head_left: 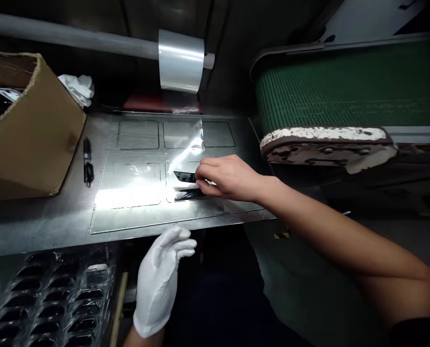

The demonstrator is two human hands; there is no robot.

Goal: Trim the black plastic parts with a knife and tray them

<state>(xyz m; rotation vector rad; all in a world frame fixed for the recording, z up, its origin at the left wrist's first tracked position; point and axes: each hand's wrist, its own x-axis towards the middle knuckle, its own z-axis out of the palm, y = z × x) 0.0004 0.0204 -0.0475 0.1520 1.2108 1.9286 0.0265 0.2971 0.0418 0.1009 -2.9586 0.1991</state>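
My bare right hand is closed, pinching a small black part with a slanted end and little holes. It hovers low over a shiny metal sheet marked with dark rounded rectangles. Just below the part is a similar dark shape; whether that is a reflection or another piece I cannot tell. A strip of clear film catches the light beside my fingers. In a white glove, my left hand is held in front of the bench edge, fingers loosely apart and holding nothing.
An open cardboard box stands at left, near a black pen. Behind the sheet a film roll hangs on a bar. A green conveyor belt fills the right. Lower left, a clear tray holds several black pieces.
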